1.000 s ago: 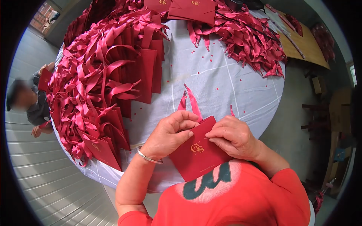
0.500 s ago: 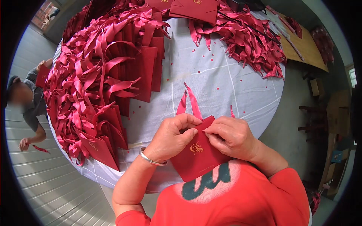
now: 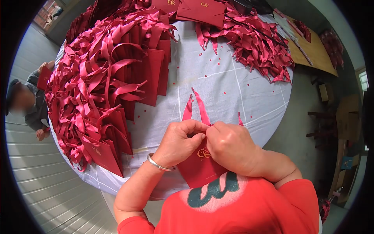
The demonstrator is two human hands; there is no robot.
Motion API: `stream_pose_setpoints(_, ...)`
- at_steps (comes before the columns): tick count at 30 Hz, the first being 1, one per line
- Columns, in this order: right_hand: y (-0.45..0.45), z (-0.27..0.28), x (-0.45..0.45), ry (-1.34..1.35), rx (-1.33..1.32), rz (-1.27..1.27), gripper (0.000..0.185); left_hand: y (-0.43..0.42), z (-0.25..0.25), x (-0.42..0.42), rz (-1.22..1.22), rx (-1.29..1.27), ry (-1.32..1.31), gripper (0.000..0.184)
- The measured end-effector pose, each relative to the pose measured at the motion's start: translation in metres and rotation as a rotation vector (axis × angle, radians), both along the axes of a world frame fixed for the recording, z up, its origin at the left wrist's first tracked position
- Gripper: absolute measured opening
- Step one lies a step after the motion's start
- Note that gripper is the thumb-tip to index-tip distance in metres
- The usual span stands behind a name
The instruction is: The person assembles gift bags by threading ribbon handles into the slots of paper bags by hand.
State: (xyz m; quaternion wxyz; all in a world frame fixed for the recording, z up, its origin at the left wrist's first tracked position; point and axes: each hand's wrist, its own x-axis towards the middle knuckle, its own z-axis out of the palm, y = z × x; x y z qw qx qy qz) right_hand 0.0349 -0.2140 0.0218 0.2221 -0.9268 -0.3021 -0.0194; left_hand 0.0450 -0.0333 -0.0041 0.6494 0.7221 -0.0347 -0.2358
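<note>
A dark red paper bag (image 3: 198,171) with a gold monogram is held up close to my chest, tilted. My left hand (image 3: 182,141), a silver bangle at its wrist, pinches the bag's top edge between thumb and fingers. Against those fingertips, my right hand (image 3: 233,147) is closed at the same edge; its fingertips are turned away, hiding what they pinch. Two ends of a pink ribbon (image 3: 200,108) stick up behind the bag. Another pink ribbon tip (image 3: 240,118) shows beyond my right hand.
Many ribboned red bags (image 3: 155,76) crowd the left side of the round table (image 3: 226,82). A heap of ribbons (image 3: 263,46) lies at the far right, beside flat bags (image 3: 200,13). Red dots are scattered over the cloth. Another person (image 3: 29,97) is at the left.
My right hand has moved left and turned over, its fingers now meeting my left fingertips and covering part of the monogram. The other person's lower hand has come up toward the table.
</note>
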Motion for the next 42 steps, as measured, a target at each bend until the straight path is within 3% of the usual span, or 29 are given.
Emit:
stream_pose_setpoints(3, 0.000, 0.001, 0.012, 0.067, 0.004, -0.001, 0.011, 0.003, -0.001, 0.000, -0.003, -0.025, -0.006, 0.018)
stream_pose_setpoints(5, -0.007, 0.006, 0.021, 0.272, 0.166, -0.064, 0.011, 0.004, -0.004, -0.002, 0.010, -0.090, 0.004, 0.018)
stream_pose_setpoints(10, -0.018, 0.002, 0.031, 0.075, 0.263, 0.058, 0.018, -0.002, -0.009, -0.010, 0.054, -0.001, -0.180, 0.018)
stream_pose_setpoints(13, -0.025, 0.002, 0.046, 0.232, 0.369, 0.196, 0.019, -0.004, -0.010, -0.016, 0.072, 0.099, -0.280, 0.016)
stream_pose_setpoints(15, -0.027, 0.010, 0.054, 0.577, 0.442, 0.253, 0.014, -0.005, -0.008, -0.019, 0.099, 0.157, -0.362, 0.015)
stream_pose_setpoints(17, -0.029, 0.015, 0.068, 0.845, 0.431, 0.199, 0.014, -0.008, -0.004, -0.022, 0.125, 0.312, -0.600, 0.018)
stream_pose_setpoints(18, -0.028, 0.014, 0.074, 0.787, 0.405, 0.247, 0.013, -0.011, -0.002, -0.023, 0.161, 0.332, -0.694, 0.020)
stream_pose_setpoints(23, -0.009, 0.031, 0.093, 0.857, 0.087, 0.351, 0.017, -0.015, -0.008, -0.023, 0.179, 0.339, -0.835, 0.016)
stream_pose_setpoints(25, -0.001, 0.032, 0.101, 1.085, -0.065, 0.319, 0.021, -0.016, -0.010, -0.023, 0.170, 0.348, -0.882, 0.019)
stream_pose_setpoints(27, 0.002, 0.026, 0.109, 1.118, -0.043, 0.332, 0.024, -0.017, -0.011, -0.025, 0.177, 0.354, -0.954, 0.018)
stream_pose_setpoints(34, 0.002, -0.002, 0.107, 1.314, 0.120, 0.113, 0.031, -0.017, -0.009, -0.025, 0.182, 0.368, -0.931, 0.017)
stream_pose_setpoints(38, -0.001, -0.004, 0.099, 1.320, 0.178, 0.062, 0.027, -0.016, -0.009, -0.026, 0.190, 0.360, -0.884, 0.016)
stream_pose_setpoints(42, -0.002, -0.010, 0.094, 1.193, 0.474, 0.004, 0.020, -0.015, -0.010, -0.025, 0.224, 0.290, -0.771, 0.014)
